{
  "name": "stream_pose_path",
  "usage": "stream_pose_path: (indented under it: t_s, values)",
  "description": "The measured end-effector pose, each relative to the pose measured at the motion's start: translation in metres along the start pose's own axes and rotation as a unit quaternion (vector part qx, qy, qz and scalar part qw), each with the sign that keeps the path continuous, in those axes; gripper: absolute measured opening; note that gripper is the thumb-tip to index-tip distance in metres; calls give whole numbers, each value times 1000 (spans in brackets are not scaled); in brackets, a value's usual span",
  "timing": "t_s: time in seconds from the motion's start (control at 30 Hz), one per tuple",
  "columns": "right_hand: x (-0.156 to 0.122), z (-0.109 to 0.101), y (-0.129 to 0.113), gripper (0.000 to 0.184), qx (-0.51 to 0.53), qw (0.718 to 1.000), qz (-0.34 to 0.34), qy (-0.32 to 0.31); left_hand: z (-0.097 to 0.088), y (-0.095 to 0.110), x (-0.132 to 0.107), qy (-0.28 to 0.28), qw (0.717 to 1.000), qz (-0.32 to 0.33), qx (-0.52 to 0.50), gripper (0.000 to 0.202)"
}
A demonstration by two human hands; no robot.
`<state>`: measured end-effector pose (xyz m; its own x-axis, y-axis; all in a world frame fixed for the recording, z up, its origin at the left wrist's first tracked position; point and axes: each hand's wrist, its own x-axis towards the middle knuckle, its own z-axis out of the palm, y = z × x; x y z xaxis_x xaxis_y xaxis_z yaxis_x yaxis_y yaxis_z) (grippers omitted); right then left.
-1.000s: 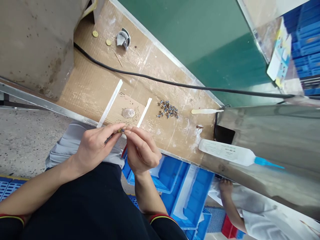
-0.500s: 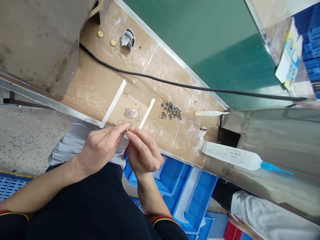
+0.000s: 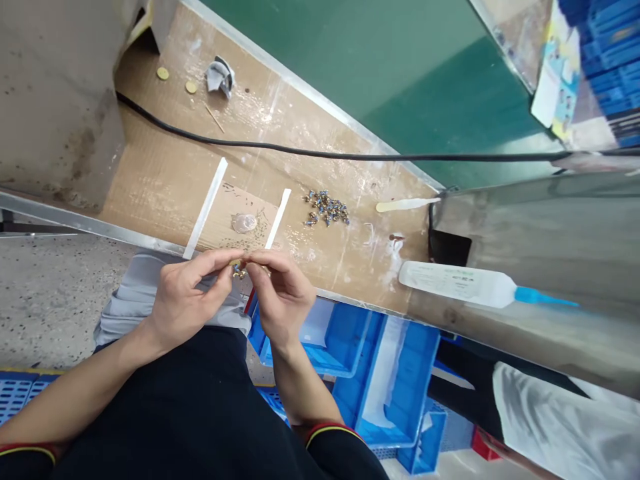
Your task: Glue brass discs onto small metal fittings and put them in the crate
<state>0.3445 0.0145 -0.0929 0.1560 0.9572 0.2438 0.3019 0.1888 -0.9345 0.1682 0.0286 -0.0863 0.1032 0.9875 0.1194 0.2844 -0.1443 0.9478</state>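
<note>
My left hand (image 3: 187, 297) and my right hand (image 3: 280, 297) meet fingertip to fingertip over the near edge of a cardboard-covered bench (image 3: 165, 173). Both pinch a tiny brass-and-blue metal part (image 3: 239, 269) between thumb and forefinger. A thin rod seems to run from the part into my left fingers; I cannot make it out clearly. Beyond the hands lies a small heap of several similar metal parts (image 3: 326, 208). A round clear disc (image 3: 243, 223) lies between two white strips (image 3: 205, 208) on the cardboard.
A black cable (image 3: 300, 153) crosses the bench. A white glue bottle with a blue nozzle (image 3: 470, 283) rests on a metal housing (image 3: 545, 267) at the right. A wooden stick (image 3: 405, 205) lies near it. Blue crates (image 3: 360, 373) stand below. Another person's white sleeve (image 3: 565, 420) shows bottom right.
The view has shifted a little. My fingertips have turned the small part, which now shows more between them. The other person at bottom right has moved.
</note>
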Motion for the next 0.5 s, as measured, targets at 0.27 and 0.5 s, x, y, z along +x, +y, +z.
stream_pose_path:
  t_s: [0.27, 0.5]
  values:
    - [-9, 2, 6, 8, 117, 992, 52, 10, 5, 6, -7, -27, 998, -26, 43, 36]
    - [-23, -20, 8, 8, 89, 994, 54, 29, 20, 8, -21, -52, 996, -47, 56, 42]
